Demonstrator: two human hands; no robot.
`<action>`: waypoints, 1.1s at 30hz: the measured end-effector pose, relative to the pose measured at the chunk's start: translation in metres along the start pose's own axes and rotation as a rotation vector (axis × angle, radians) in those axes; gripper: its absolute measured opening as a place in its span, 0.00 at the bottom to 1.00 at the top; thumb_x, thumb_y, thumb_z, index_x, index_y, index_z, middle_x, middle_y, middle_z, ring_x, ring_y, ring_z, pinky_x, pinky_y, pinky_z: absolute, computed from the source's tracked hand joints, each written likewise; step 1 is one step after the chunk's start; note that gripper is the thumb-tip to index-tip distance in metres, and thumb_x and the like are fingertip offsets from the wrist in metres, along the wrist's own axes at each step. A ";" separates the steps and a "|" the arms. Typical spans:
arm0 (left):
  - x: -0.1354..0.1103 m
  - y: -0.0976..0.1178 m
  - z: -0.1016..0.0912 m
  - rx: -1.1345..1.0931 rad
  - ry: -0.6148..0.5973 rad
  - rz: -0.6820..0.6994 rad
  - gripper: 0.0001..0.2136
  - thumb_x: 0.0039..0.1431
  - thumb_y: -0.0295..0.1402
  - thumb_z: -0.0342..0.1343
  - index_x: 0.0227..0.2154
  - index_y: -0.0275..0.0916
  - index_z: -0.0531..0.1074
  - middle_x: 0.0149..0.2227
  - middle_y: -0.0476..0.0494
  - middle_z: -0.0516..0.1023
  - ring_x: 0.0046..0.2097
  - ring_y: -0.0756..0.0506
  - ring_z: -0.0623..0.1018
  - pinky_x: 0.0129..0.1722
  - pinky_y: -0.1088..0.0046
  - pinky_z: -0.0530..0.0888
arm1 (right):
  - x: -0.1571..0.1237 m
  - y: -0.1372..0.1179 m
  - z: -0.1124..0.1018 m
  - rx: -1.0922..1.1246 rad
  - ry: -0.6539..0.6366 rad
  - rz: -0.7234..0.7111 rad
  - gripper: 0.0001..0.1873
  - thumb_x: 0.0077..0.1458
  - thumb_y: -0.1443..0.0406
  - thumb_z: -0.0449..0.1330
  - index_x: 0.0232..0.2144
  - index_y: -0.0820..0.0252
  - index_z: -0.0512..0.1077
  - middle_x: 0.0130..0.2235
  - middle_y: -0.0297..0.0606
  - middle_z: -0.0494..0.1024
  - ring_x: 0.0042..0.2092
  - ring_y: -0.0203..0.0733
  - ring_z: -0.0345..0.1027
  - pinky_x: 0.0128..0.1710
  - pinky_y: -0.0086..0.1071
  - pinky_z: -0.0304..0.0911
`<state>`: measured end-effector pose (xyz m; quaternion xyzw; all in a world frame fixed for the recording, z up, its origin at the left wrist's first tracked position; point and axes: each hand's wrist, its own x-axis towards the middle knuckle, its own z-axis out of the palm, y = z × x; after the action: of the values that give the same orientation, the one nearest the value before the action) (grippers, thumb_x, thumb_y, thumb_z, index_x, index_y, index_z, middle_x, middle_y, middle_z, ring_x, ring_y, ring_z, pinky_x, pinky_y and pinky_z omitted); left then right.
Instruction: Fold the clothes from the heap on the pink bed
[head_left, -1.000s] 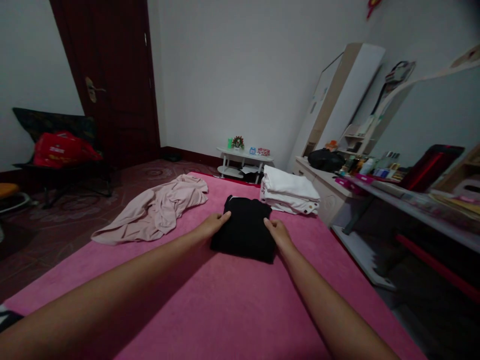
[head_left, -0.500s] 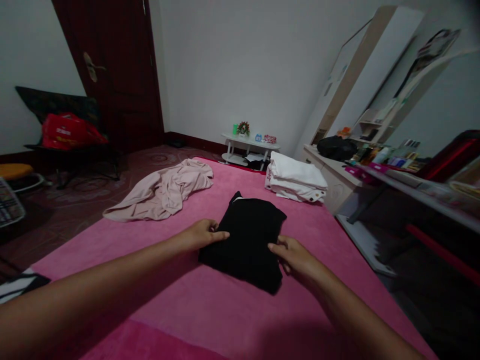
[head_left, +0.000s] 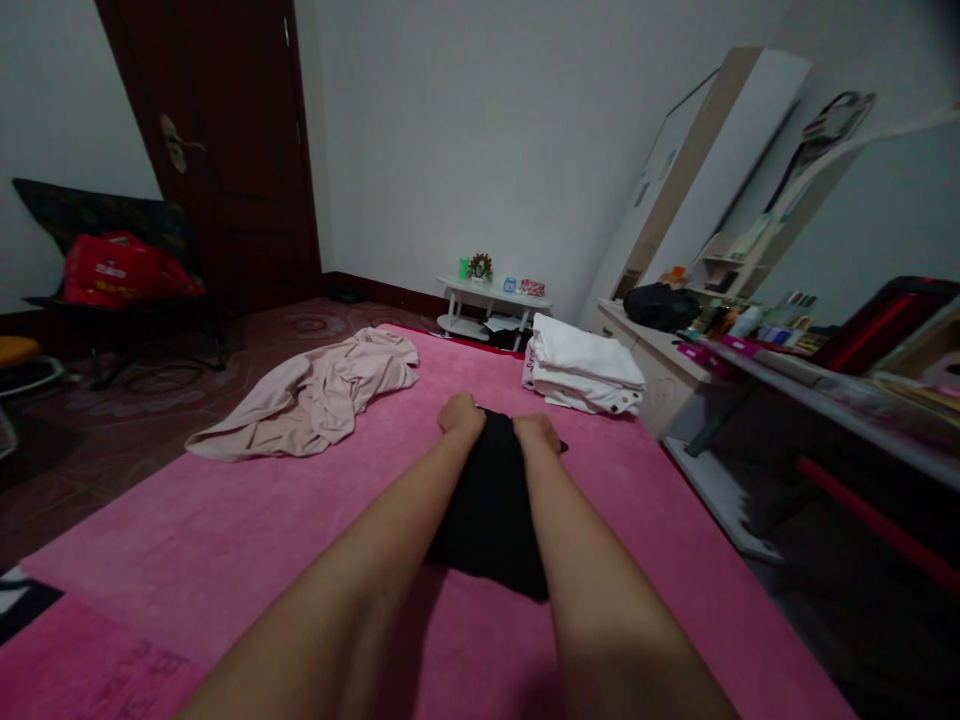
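A folded black garment (head_left: pixel 491 510) lies on the pink bedspread (head_left: pixel 300 530) in front of me. At its far left corner my left hand (head_left: pixel 461 415) is closed on the edge of the cloth. My right hand (head_left: pixel 536 430) grips the far right side in the same way, with a small dark corner showing beyond it. Both forearms cover parts of the garment's sides, and the fingertips are hidden under or behind the hands.
A crumpled pale pink garment (head_left: pixel 315 395) lies to the left. Folded white clothes (head_left: pixel 585 365) are stacked at the far right. Beyond the bed stands a small white table (head_left: pixel 491 293); a dressing table (head_left: pixel 660 355) with bottles is along the right.
Both hands have moved from the near sides of the black garment to its far end and closer together. The view has shifted slightly.
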<state>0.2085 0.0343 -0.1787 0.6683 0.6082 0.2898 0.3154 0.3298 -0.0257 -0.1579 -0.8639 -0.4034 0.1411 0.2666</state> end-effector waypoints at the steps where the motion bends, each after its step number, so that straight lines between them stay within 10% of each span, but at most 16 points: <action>1: 0.000 -0.005 0.003 -0.011 0.033 0.022 0.14 0.52 0.34 0.59 0.41 0.34 0.74 0.48 0.27 0.75 0.52 0.32 0.73 0.46 0.60 0.68 | -0.002 0.001 0.005 -0.012 0.025 0.058 0.21 0.54 0.58 0.56 0.43 0.69 0.75 0.43 0.62 0.76 0.46 0.62 0.72 0.38 0.47 0.66; 14: 0.019 -0.044 0.014 -0.497 0.123 0.250 0.16 0.49 0.14 0.50 0.38 0.35 0.75 0.39 0.41 0.80 0.43 0.46 0.78 0.47 0.69 0.72 | -0.026 0.021 0.020 0.166 0.309 0.006 0.18 0.58 0.54 0.49 0.44 0.52 0.72 0.44 0.39 0.78 0.45 0.48 0.71 0.42 0.38 0.64; 20: 0.010 -0.040 0.008 -0.697 0.026 0.424 0.14 0.49 0.17 0.53 0.38 0.34 0.74 0.36 0.41 0.80 0.39 0.46 0.80 0.44 0.69 0.75 | -0.025 0.018 0.024 0.176 0.537 -0.481 0.22 0.50 0.66 0.58 0.49 0.57 0.70 0.52 0.43 0.71 0.56 0.48 0.60 0.56 0.41 0.56; 24: 0.002 -0.036 0.007 -0.727 -0.094 0.555 0.08 0.46 0.25 0.62 0.32 0.34 0.76 0.32 0.43 0.80 0.35 0.46 0.79 0.39 0.70 0.75 | -0.023 0.015 0.027 0.197 0.387 -0.709 0.29 0.49 0.71 0.55 0.55 0.57 0.65 0.55 0.40 0.70 0.56 0.43 0.61 0.58 0.37 0.56; 33: -0.001 -0.035 0.007 -0.725 -0.098 0.653 0.05 0.46 0.29 0.62 0.29 0.35 0.76 0.30 0.45 0.79 0.33 0.47 0.78 0.38 0.72 0.73 | -0.025 0.013 0.026 0.064 0.124 -0.689 0.30 0.52 0.64 0.58 0.57 0.42 0.63 0.52 0.31 0.75 0.48 0.43 0.70 0.45 0.34 0.65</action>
<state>0.1912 0.0354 -0.2102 0.6841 0.2112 0.5349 0.4487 0.3101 -0.0430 -0.1866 -0.6750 -0.6497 0.0030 0.3496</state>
